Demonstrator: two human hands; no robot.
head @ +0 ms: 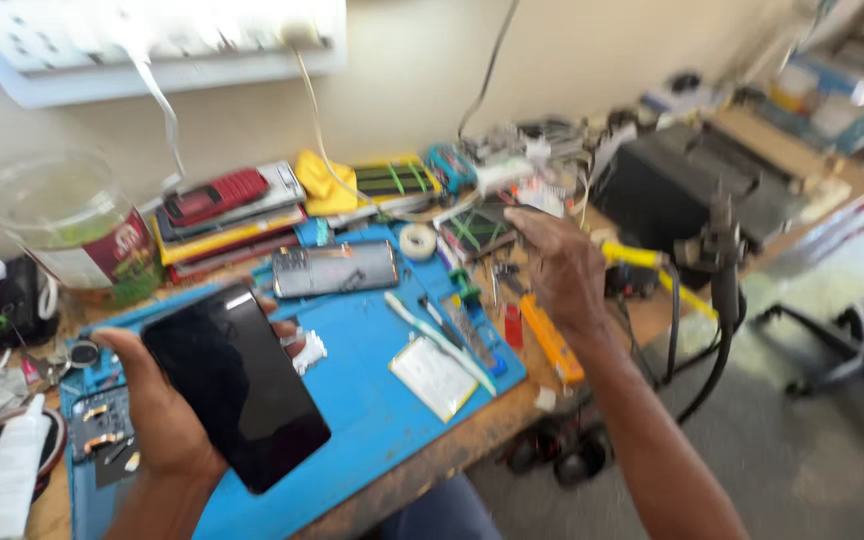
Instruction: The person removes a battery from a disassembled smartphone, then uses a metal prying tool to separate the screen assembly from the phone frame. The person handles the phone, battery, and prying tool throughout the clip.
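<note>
My left hand [157, 410] holds a black smartphone [234, 385] with its dark screen facing up, above the left part of a blue work mat [372, 390]. My right hand [564, 268] reaches out past the mat's far right corner, fingers bent over a clutter of small tools and wires; whether it grips anything cannot be made out. A second phone [335, 268] lies flat at the mat's far edge. A white-handled tool [439, 340], a flat white battery [434, 375] and an orange tool [550, 345] lie on the mat's right side.
A clear plastic jar [72, 225] stands at the back left. A red phone [214, 197] tops a stack of devices by the wall. A white tape roll [417, 241] sits at the mat's back. A black box [697, 180] and a clamp stand [722, 270] are right.
</note>
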